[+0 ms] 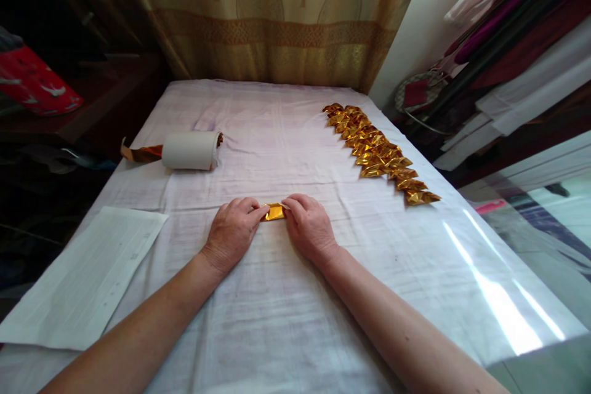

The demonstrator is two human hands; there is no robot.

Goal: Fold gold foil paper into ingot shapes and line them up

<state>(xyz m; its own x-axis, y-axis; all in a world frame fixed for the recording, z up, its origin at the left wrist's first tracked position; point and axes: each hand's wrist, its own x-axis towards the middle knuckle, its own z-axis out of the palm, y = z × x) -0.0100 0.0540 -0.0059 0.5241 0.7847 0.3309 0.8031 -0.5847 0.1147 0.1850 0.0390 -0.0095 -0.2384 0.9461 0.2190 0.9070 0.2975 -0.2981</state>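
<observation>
A small folded piece of gold foil paper (274, 212) lies on the white cloth-covered table (277, 320) in the middle. My left hand (232, 231) pinches its left end with curled fingers. My right hand (308, 226) presses and grips its right end, fingers closed on it. Both hands rest on the cloth. A long row of several finished gold folded pieces (381, 155) runs diagonally at the right side of the table.
A white roll (190, 150) with gold foil trailing from it lies at the left. A white sheet of paper (80, 277) sits at the left front edge. A glossy clear film (503, 283) covers the right corner. A curtain (272, 18) hangs behind.
</observation>
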